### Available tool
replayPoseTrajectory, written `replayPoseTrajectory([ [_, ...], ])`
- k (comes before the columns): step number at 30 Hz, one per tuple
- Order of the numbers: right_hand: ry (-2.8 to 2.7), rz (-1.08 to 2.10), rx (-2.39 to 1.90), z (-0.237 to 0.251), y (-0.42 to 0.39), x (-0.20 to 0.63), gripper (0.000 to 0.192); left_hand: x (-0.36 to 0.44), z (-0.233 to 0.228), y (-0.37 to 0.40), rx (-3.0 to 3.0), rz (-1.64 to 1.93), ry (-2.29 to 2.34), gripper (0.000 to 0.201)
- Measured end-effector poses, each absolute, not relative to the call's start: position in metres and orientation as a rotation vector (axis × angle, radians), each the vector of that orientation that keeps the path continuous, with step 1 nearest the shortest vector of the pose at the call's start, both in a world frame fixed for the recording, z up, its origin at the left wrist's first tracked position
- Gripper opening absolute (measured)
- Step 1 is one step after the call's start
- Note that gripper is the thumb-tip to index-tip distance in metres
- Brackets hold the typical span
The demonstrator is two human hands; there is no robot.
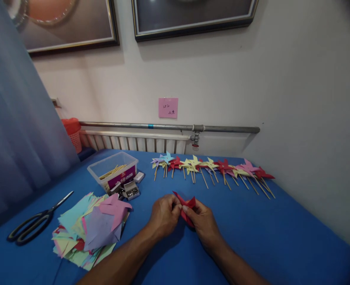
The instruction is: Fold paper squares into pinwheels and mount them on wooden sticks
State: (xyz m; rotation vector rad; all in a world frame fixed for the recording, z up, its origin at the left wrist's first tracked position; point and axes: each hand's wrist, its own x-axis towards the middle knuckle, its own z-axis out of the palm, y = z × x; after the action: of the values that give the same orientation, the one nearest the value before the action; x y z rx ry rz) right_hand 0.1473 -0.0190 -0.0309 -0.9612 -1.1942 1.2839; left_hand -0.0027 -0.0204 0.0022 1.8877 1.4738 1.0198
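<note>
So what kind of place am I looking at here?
Likely a room set up as a craft workstation: a blue-covered table against a wall with a radiator, a stack of cut coloured paper, and a row of finished pinwheels.

Surface [281, 233]: covered in blue cloth, runs up to a plain off-white wall [296, 79]. Two dark-framed pictures [192, 18] hang high on that wall, cut off at the top edge. Pink paper note [168, 107] stuck lower down, handwriting too small to read. Grey metal pipe [169, 127] runs horizontally beneath the note, with a valve fitting; a white ribbed radiator [133, 141] sits just below it. Bluish curtain [17, 130] fills the left side. Orange basket [73, 132] stands beside the radiator's left end. Lighting dim, even.
</note>
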Motion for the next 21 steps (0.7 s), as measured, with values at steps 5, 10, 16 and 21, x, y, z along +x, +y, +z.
replayPoseTrajectory([
  [5,-1.159,1.341,-0.924,-0.035,-0.015,0.147,0.039,-0.002,0.002,-0.021,1.814,1.044,1.494,0.012],
  [10,-1.031,1.365,-0.950,-0.037,-0.011,0.148,0.039,-0.005,0.001,-0.015,1.615,1.154,1.491,0.014],
  [16,-1.015,1.455,-0.850,-0.026,-0.018,0.148,0.036,-0.004,0.006,-0.012,1.116,1.145,1.116,0.026],
  [21,-1.062,1.462,-0.873,-0.027,-0.017,0.148,0.039,-0.003,0.006,-0.014,1.025,1.089,0.976,0.030],
])
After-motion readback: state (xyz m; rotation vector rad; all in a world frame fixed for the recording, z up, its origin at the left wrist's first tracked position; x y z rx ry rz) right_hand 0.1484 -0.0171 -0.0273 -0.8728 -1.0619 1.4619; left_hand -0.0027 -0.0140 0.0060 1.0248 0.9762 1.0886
